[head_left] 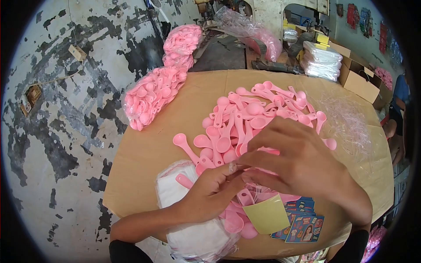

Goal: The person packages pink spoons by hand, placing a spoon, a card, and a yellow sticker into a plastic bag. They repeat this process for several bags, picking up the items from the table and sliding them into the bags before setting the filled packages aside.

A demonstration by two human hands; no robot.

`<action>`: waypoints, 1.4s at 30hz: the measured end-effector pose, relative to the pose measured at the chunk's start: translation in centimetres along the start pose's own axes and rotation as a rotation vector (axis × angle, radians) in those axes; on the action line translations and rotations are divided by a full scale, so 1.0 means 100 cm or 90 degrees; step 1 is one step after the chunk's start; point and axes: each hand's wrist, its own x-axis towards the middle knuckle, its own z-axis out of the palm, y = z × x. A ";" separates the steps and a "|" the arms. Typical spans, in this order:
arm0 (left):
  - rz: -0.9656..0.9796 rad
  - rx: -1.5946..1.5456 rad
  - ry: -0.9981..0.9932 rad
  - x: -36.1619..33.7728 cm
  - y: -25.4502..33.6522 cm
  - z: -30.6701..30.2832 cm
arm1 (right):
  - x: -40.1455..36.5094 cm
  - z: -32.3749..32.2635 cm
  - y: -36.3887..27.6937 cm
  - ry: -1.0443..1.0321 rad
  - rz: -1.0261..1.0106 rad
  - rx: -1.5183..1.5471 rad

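Left hand (pixel 210 193) and right hand (pixel 307 168) meeting over loose pink spoons (pixel 245 118) on the counter (pixel 144 162). Fingers of both pinching a scrap of clear film (pixel 233 167) just above the pile. Probably best gripped lightly, near its edge, clear of the spoons.

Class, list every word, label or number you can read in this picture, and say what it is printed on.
Blue printed cards beside the yellow card: lettering too small and blurred to read.
Coloured packets hanging on the far wall: too blurred to read.
No legible text anywhere.
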 end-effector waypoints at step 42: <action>-0.182 -0.158 0.000 0.013 0.004 -0.006 | -0.116 -0.103 0.143 -0.218 0.552 -0.041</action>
